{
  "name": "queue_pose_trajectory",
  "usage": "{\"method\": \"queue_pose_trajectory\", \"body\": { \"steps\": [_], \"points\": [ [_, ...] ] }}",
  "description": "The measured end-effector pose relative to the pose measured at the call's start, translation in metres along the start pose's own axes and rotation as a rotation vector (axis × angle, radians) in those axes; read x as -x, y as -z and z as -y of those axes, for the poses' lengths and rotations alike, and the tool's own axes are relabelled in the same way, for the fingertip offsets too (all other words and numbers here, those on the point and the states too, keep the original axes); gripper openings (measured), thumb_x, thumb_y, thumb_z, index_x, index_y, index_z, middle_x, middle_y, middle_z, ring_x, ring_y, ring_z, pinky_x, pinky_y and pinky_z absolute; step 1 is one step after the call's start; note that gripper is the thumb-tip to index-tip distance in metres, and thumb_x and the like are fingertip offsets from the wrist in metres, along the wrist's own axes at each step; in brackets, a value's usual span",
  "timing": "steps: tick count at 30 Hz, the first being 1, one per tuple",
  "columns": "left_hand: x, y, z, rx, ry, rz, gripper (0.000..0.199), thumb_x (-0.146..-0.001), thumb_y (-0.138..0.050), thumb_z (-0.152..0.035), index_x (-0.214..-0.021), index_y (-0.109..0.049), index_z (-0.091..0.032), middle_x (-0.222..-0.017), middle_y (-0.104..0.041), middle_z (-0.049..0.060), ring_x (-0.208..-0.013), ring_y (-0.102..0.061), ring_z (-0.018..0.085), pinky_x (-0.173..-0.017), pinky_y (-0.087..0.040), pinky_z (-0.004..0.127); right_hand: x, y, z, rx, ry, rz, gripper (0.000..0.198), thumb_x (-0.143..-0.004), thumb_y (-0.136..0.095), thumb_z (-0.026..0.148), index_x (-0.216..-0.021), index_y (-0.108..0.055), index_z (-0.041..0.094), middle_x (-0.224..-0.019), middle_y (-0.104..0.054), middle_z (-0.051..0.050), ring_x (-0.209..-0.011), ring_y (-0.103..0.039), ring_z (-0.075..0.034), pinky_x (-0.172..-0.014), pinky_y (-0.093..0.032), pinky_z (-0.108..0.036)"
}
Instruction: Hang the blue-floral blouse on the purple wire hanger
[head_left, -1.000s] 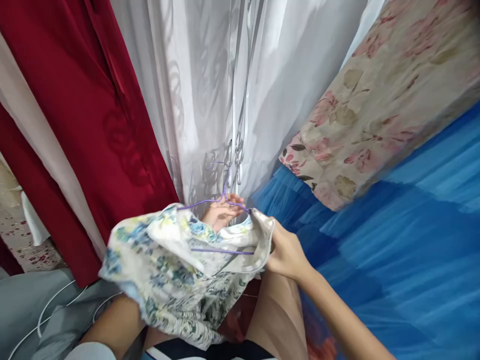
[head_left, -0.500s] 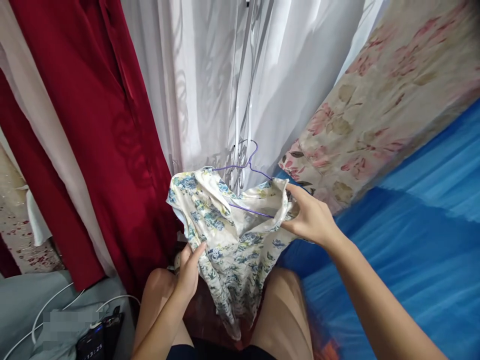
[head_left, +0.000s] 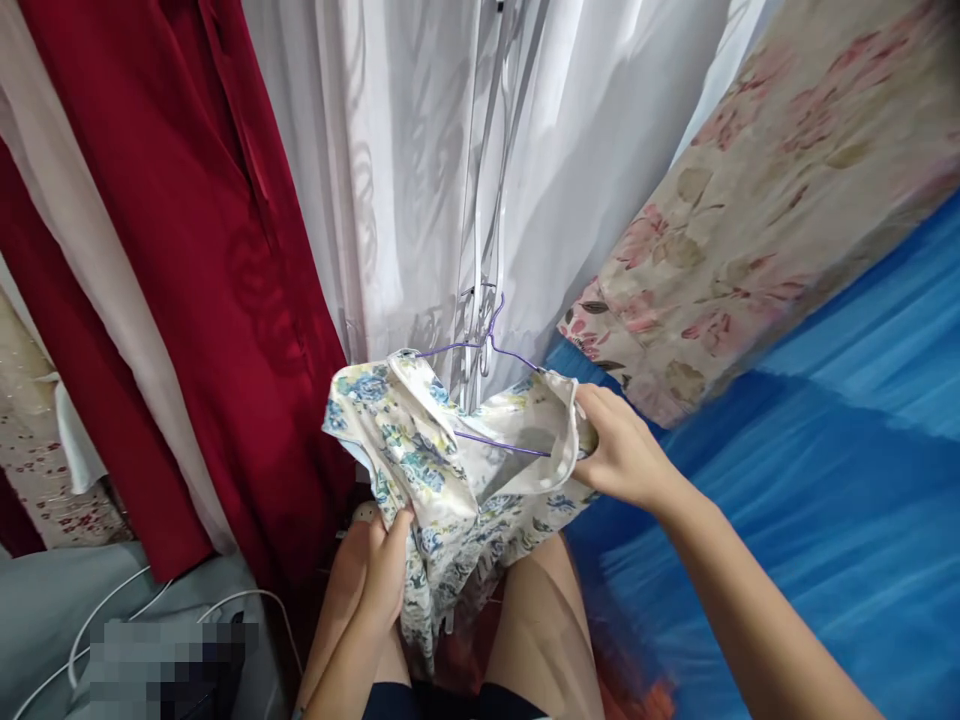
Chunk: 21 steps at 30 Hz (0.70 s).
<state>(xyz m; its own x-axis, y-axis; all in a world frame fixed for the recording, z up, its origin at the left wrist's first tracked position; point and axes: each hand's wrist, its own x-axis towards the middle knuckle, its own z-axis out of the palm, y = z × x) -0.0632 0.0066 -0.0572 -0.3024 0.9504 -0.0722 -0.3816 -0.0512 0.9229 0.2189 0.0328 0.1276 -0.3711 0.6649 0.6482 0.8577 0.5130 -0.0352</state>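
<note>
A white blouse with a blue and yellow flower print hangs on a thin purple wire hanger, above the wearer's bare legs. The hanger's hook points up, and its lower bar shows through the open neckline. My left hand is closed on the blouse's side, below the left armhole, thumb on top. My right hand pinches the blouse at the right shoulder by the neckline edge, its fingers partly hidden behind the cloth. The lower part of the blouse drapes in folds between the knees.
White curtains with hanging white straps are in front. Red drapes hang on the left, a floral cloth and blue fabric on the right. A white cable lies on a grey surface at lower left.
The blouse and hanger have come slightly lower and closer to me, with the hook turned. Both hands keep their grip and have moved down a little. The blouse's lower end has shifted left.
</note>
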Motion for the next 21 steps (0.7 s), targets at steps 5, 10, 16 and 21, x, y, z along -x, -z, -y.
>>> {"method": "queue_pose_trajectory", "body": {
  "steps": [5, 10, 16, 21],
  "points": [
    [0.014, 0.012, 0.033, -0.012, 0.073, -0.062, 0.037, -0.079, -0.067, -0.037, -0.112, -0.066, -0.021, -0.115, -0.072, 0.009, -0.119, -0.062, 0.029, -0.096, -0.052, 0.037, 0.053, -0.042, 0.044, -0.27, -0.189, -0.334, 0.049, -0.083, -0.063, 0.027, -0.131, -0.053, 0.026, -0.136, -0.056, -0.012, -0.131, -0.046, -0.036, -0.108, -0.035, -0.054],
    [0.026, 0.013, 0.035, -0.124, 0.053, -0.084, 0.032, -0.079, -0.067, -0.036, -0.107, -0.069, -0.02, -0.111, -0.073, 0.008, -0.113, -0.065, 0.029, -0.096, -0.051, 0.039, 0.102, -0.113, 0.105, -0.841, -0.608, 0.0, 0.023, -0.096, -0.05, 0.043, -0.086, -0.055, 0.023, -0.078, -0.059, -0.003, -0.074, -0.058, -0.023, -0.069, -0.047, -0.036],
    [0.035, 0.018, 0.024, -0.196, -0.142, -0.13, 0.045, -0.086, -0.063, -0.039, -0.128, -0.057, -0.024, -0.131, -0.062, 0.01, -0.126, -0.056, 0.03, -0.106, -0.045, 0.04, 0.088, -0.139, 0.124, -1.116, -0.705, -0.016, 0.042, -0.098, -0.045, 0.052, -0.071, -0.052, 0.021, -0.065, -0.051, 0.0, -0.063, -0.048, -0.017, -0.06, -0.037, -0.029],
    [0.04, 0.009, 0.019, -0.531, -0.664, -0.064, 0.057, -0.082, -0.069, -0.028, -0.135, -0.048, -0.027, -0.142, -0.047, 0.012, -0.134, -0.044, 0.03, -0.114, -0.034, 0.047, 0.099, -0.132, 0.137, -1.327, -0.812, 0.048, 0.04, -0.09, -0.057, 0.055, -0.069, -0.053, 0.021, -0.056, -0.049, 0.001, -0.051, -0.038, -0.014, -0.05, -0.029, -0.027]
  ]
}}
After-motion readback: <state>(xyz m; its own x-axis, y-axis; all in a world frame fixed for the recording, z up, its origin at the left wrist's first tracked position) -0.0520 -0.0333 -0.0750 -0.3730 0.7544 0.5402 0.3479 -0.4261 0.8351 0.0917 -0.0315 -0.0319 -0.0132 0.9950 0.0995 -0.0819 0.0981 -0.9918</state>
